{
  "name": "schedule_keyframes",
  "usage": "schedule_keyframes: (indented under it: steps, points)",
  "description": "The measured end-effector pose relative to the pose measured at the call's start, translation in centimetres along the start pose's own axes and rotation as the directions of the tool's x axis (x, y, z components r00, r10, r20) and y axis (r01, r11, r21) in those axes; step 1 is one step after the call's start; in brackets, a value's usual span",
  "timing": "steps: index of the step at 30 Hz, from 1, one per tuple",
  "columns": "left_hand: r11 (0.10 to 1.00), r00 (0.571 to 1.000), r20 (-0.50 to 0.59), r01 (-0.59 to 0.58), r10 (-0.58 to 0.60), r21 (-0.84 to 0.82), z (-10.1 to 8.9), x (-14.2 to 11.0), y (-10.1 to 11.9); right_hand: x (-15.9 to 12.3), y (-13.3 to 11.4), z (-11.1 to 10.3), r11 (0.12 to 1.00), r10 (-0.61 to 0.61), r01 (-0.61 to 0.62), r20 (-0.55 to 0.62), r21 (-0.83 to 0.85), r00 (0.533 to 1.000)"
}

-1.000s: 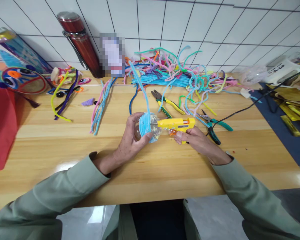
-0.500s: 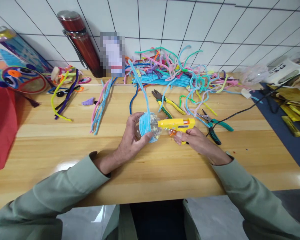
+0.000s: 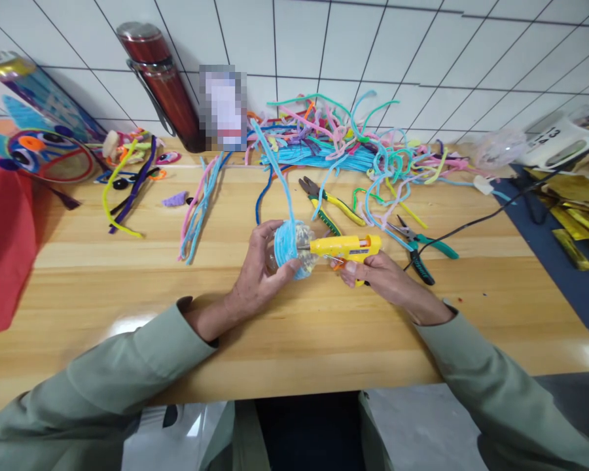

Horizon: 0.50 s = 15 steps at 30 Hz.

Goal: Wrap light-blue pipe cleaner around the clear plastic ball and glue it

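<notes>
My left hand (image 3: 261, 265) is closed around a clear, rounded plastic piece (image 3: 306, 252), perhaps part of a bottle, partly wrapped in light-blue pipe cleaner (image 3: 285, 243). A loose length of the pipe cleaner sticks up and away from the wrap towards the wall. My right hand (image 3: 373, 275) grips a yellow hot glue gun (image 3: 346, 246), with fingers at its orange trigger. The gun's metal nozzle points left and meets the plastic at the edge of the blue wrap. Whether glue is coming out is too small to tell.
Behind my hands lie yellow-green pliers (image 3: 334, 203), teal-handled pliers (image 3: 422, 252) and a heap of coloured pipe cleaners (image 3: 324, 154). A red thermos (image 3: 161, 85) stands by the wall. The black cord (image 3: 491, 212) runs right. A decorated can (image 3: 44, 98) is at left.
The glue gun's nozzle has dipped very slightly against the wrapped plastic. Both hands otherwise keep their places, and the whole view has shifted a little.
</notes>
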<state>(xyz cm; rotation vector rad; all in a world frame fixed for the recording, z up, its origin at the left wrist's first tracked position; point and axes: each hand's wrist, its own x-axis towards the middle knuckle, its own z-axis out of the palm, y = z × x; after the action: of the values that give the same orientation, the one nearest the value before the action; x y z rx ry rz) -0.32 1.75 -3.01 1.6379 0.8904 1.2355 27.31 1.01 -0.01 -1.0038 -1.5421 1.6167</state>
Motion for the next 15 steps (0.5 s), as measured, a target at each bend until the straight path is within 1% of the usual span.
schedule_keyframes:
  steps: [3,9,15]
  points:
    - [1.0,1.0,0.0,-0.013,0.013,0.002,-0.03,0.05,-0.04,-0.04,0.06,-0.04,1.0,0.004,-0.004,0.003,0.003,1.0]
    - [1.0,1.0,0.01,-0.002,0.002,0.0,-0.02,0.0,-0.1,-0.05,0.12,-0.06,1.0,0.024,-0.024,-0.046,0.017,0.999]
    - [1.0,1.0,0.003,-0.015,0.014,0.019,-0.02,0.02,-0.14,-0.13,0.27,-0.12,1.0,-0.002,0.003,-0.014,0.027,1.0]
